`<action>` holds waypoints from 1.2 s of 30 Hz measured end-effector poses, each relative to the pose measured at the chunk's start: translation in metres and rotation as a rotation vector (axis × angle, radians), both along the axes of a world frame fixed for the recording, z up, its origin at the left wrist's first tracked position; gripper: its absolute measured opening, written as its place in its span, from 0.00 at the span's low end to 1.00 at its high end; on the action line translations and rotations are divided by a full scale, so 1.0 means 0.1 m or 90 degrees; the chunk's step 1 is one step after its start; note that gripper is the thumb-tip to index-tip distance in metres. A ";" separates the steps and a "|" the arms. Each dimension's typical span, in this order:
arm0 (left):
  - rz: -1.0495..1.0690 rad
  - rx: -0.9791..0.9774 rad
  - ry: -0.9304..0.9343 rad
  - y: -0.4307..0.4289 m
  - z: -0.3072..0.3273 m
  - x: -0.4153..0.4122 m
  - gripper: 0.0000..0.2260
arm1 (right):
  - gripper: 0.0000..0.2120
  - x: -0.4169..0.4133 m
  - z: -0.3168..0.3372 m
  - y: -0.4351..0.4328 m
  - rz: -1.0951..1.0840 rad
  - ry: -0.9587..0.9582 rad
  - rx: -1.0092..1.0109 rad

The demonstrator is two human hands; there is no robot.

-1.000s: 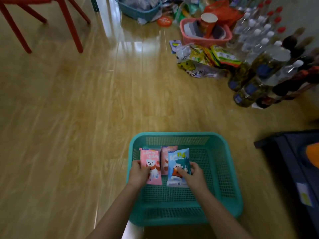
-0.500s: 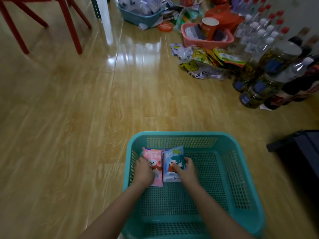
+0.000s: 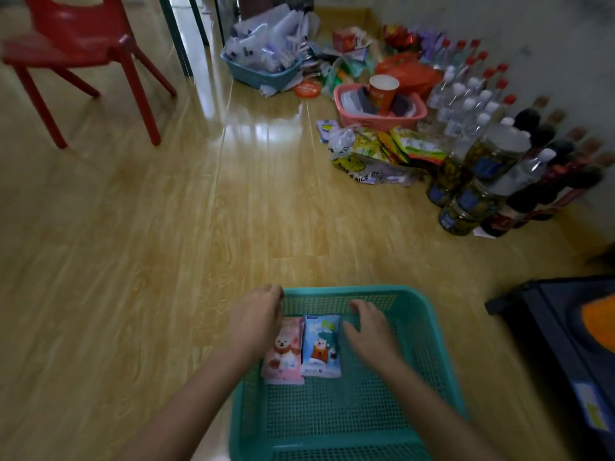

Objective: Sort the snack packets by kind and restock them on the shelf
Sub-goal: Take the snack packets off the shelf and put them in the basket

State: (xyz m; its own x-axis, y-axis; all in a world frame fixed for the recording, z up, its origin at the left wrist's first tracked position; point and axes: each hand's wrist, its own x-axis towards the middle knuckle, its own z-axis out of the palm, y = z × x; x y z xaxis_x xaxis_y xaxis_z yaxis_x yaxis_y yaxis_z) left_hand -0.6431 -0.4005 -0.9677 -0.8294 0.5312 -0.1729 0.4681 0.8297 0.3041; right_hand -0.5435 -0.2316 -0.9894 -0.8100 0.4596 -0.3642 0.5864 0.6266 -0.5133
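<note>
A teal mesh basket (image 3: 336,289) stands on the wooden floor just in front of me. Two snack packets lie flat side by side in its left part: a pink packet (image 3: 283,357) and, to its right, a blue packet (image 3: 320,347), both printed with a bear. My left hand (image 3: 256,322) hovers over the top end of the pink packet, at the basket's far left corner, its fingers loosely curled and holding nothing. My right hand (image 3: 369,329) is inside the basket just right of the blue packet, with relaxed fingers and nothing in it.
A heap of yellow and green snack bags (image 3: 376,154) lies on the floor ahead right. Behind it are a pink basket (image 3: 412,118) with a paper cup and a blue basket (image 3: 263,76). Bottles and jars (image 3: 482,161) line the right wall. A red chair (image 3: 86,44) stands far left. A dark crate (image 3: 559,341) sits at right.
Both hands have let go of the packets. The left hand moved up toward the basket's far left corner and the right hand slid off to the right. The two packets now lie flat.
</note>
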 end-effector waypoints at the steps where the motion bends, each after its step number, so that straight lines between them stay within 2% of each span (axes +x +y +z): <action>1: -0.008 -0.004 0.011 0.01 0.30 -0.06 0.09 | 0.20 -0.02 0.32 0.11 0.005 0.015 0.012; 3: -0.014 -0.014 0.046 0.00 0.87 -0.15 0.10 | 0.20 -0.04 0.93 0.30 0.014 0.046 0.045; 8: -0.039 0.013 0.160 0.09 2.96 -0.26 0.11 | 0.17 0.14 3.13 0.81 -0.025 0.158 0.118; 12: -0.072 0.045 0.206 0.31 4.59 -0.21 0.11 | 0.13 0.40 4.83 0.99 -0.024 0.211 0.183; 15: -0.099 0.066 0.231 0.43 5.72 -0.08 0.12 | 0.11 0.65 6.00 1.05 -0.017 0.214 0.222; 19: -0.138 0.097 0.256 0.59 6.97 0.13 0.12 | 0.12 1.03 7.26 1.07 -0.048 0.212 0.247; 23: -0.208 0.097 0.265 0.78 7.83 0.32 0.13 | 0.14 1.41 8.12 1.05 -0.079 0.203 0.265; 27: -0.271 0.124 0.267 0.90 8.33 0.56 0.14 | 0.14 1.86 8.63 0.93 -0.129 0.171 0.313; 32: -0.342 0.217 0.267 1.01 8.58 0.97 0.13 | 0.14 2.54 8.94 0.70 -0.231 0.162 0.350; 36: -0.479 0.237 0.268 1.22 8.70 1.45 0.14 | 0.15 3.19 9.07 0.50 -0.330 0.137 0.381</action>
